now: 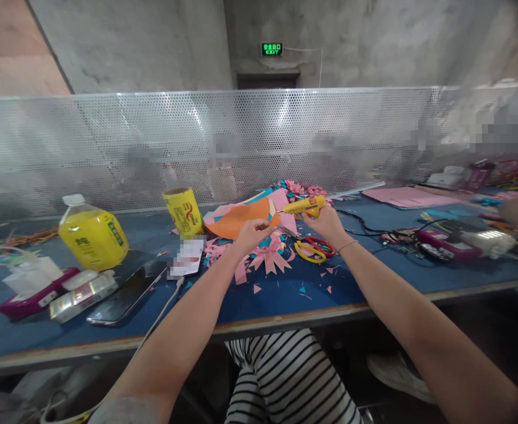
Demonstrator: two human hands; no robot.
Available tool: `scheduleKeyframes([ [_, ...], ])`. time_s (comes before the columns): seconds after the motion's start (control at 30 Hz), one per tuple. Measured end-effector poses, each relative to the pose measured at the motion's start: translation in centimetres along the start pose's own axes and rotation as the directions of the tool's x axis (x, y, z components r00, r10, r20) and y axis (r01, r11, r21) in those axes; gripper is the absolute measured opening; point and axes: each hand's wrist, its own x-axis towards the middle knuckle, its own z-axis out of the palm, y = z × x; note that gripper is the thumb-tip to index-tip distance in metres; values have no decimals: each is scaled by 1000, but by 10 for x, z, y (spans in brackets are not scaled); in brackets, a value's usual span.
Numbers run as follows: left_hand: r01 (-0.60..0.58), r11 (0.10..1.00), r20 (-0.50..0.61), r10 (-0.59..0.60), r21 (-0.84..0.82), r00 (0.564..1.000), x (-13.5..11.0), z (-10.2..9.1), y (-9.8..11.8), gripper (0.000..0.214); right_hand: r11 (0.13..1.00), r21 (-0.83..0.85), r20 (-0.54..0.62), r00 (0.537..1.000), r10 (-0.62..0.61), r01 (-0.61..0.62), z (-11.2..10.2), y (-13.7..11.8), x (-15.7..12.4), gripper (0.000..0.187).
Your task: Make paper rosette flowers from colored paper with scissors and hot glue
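My right hand (323, 221) is wrapped round a yellow glue gun (303, 205), its nozzle pointing left. Close to that nozzle, my left hand (252, 234) pinches a small orange paper piece (275, 220). Under and between the hands lies a pink paper rosette (271, 259) with fringed, pointed strips. Scissors with red and yellow handles (312, 250) rest on the table below my right wrist. Behind my left hand is a large orange paper sheet (236, 221) on top of other coloured sheets. Pink and blue paper flowers (300, 191) are heaped at the back.
On the left stand a yellow bottle (93, 238) and a yellow cardboard tube (183, 212); a dark phone (121, 297), a lit phone (188, 257) and a purple power strip (40, 294) lie nearer. To the right are another power strip (446, 244), cables and pink sheets (400, 196). A perforated metal screen (152, 129) borders the table.
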Motion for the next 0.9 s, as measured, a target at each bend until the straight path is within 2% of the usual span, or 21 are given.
scheduleKeyframes([
  [0.2, 96, 986, 32, -93, -139, 995, 2, 0, -2, 39, 994, 103, -49, 998, -28, 33, -1, 3, 2, 34],
  [0.33, 130, 964, 37, -125, -231, 991, 3, -1, -1, 41, 993, 114, -78, 997, 1, 8, -1, 5, 3, 35],
  [0.63, 148, 952, -16, -158, -266, 987, 1, -1, 5, 46, 993, 116, -70, 997, -17, 25, -1, 2, 1, 35],
  [0.9, 115, 940, -38, -134, -321, 990, 1, 0, 3, 52, 999, 48, -58, 998, -11, 14, 3, 3, 2, 39],
])
